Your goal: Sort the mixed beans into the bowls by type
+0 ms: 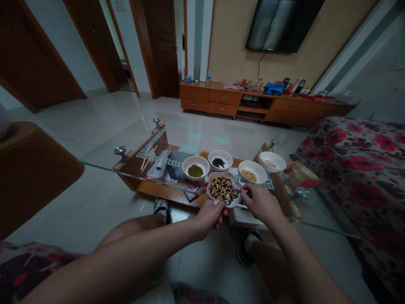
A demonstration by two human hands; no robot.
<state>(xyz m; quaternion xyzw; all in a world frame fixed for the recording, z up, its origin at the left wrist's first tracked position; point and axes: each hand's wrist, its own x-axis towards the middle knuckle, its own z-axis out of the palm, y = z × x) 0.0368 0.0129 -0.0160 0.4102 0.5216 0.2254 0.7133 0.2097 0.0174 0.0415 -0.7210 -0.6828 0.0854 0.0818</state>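
Note:
My left hand (211, 216) is closed on the near rim of a scalloped white dish (234, 202) of mixed beans, at the front edge of the glass table. My right hand (260, 201) pinches a thin dark utensil (237, 191), its tip among the beans on the dish's right side. Behind the dish stand white bowls: one with green beans (195, 170), one with black beans (218, 163), one with yellowish beans (249, 175) and one with pale pieces (270, 164).
Chopsticks (149, 158) lie on the left of the glass table (101, 167). Papers (159, 168) show beneath the glass. A cardboard box (300, 175) is at the right, near a floral sofa (354, 143). A long cabinet (224, 98) stands at the wall.

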